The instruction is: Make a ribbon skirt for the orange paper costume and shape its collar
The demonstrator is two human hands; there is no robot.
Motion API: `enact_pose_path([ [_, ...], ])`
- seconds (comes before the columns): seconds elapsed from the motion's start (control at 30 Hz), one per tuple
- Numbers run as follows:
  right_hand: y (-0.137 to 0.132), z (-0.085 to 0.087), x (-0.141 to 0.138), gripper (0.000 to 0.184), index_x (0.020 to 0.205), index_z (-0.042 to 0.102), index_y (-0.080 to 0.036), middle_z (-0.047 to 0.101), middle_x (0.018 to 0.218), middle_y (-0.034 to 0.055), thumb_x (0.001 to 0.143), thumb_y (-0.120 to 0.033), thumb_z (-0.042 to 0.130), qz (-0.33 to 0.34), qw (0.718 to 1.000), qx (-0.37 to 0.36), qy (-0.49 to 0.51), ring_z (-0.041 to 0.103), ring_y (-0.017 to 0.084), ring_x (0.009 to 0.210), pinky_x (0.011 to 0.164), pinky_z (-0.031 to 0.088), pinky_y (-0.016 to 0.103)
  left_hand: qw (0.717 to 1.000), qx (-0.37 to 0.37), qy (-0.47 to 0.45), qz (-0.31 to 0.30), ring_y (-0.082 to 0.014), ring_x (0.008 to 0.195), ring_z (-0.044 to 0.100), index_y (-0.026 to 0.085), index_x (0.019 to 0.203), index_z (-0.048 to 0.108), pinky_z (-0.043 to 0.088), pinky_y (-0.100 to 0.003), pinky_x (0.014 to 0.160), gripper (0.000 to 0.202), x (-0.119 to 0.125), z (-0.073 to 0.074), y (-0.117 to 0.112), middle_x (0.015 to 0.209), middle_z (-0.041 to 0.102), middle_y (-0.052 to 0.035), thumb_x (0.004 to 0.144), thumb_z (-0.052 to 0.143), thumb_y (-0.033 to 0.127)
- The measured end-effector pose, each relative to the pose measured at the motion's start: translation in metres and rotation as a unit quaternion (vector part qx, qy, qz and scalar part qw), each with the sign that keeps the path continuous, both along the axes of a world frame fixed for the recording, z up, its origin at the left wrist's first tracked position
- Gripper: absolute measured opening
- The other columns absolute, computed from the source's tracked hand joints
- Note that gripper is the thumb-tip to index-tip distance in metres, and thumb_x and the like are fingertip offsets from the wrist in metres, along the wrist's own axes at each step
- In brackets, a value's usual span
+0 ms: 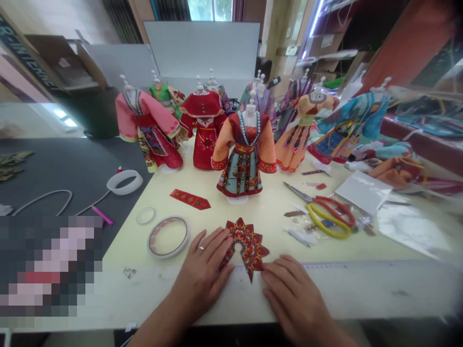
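Note:
A dark red, scallop-pointed collar piece (257, 245) with a colourful ring pattern lies on the pale table near its front, its gap facing me. My left hand (205, 262), with a ring on one finger, rests on its left side, fingers stretched out over the edge. My right hand (291, 284) lies flat to the right, its fingertips touching the collar's lower right point. Left of the hands lies a roll of tape (151, 237). Beyond them is a red patterned strip (190, 198). A small doll form in an orange and blue robe (243, 164) stands behind the collar.
Scissors with red and yellow handles (327, 214) lie at the right among scraps and a white sheet (363, 190). A clear ruler (325, 266) runs along the front. Several dressed forms, including a red one (204, 140), line the back. A white ring (125, 182) sits at left.

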State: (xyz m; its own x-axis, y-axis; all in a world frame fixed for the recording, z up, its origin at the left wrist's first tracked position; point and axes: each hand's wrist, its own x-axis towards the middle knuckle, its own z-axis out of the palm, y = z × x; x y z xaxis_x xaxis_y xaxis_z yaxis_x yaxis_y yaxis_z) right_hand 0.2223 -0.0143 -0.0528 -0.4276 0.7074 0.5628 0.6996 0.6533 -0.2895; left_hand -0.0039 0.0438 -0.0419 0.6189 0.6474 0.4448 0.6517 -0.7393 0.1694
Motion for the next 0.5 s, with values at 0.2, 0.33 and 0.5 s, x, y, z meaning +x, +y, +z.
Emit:
enact_pose_path([
  [0.2, -0.002, 0.0, 0.004, 0.023, 0.096, 0.062, -0.009, 0.065, 0.095, 0.0125, 0.078, -0.002, 0.05, 0.006, 0.998, 0.047, 0.034, 0.057, 0.022, 0.092, 0.09, 0.045, 0.044, 0.976, 0.101, -0.172, 0.084, -0.0195, 0.095, 0.06, 0.013, 0.102, 0.06, 0.045, -0.038, 0.092, 0.027, -0.028, 0.012, -0.003, 0.097, 0.067, -0.0096, 0.077, 0.059, 0.004],
  [0.33, 0.0, 0.001, 0.004, 0.021, 0.093, 0.063, -0.01, 0.066, 0.091, 0.0113, 0.079, -0.004, 0.05, 0.005, 0.998, 0.06, 0.036, 0.06, 0.021, 0.089, 0.088, 0.047, 0.041, 0.961, 0.129, -0.152, 0.189, -0.0195, 0.088, 0.063, 0.015, 0.095, 0.064, 0.048, -0.034, 0.085, 0.018, -0.057, 0.025, 0.001, 0.09, 0.068, -0.008, 0.078, 0.061, 0.009],
  [0.5, 0.001, -0.001, 0.005, 0.019, 0.092, 0.063, -0.012, 0.067, 0.089, 0.0097, 0.081, -0.007, 0.049, 0.008, 0.997, 0.063, 0.034, 0.062, 0.019, 0.087, 0.088, 0.047, 0.039, 0.926, 0.159, -0.134, 0.316, -0.0172, 0.079, 0.065, 0.018, 0.09, 0.066, 0.048, -0.028, 0.076, 0.011, -0.091, 0.047, 0.002, 0.084, 0.069, -0.0033, 0.082, 0.059, 0.02],
])
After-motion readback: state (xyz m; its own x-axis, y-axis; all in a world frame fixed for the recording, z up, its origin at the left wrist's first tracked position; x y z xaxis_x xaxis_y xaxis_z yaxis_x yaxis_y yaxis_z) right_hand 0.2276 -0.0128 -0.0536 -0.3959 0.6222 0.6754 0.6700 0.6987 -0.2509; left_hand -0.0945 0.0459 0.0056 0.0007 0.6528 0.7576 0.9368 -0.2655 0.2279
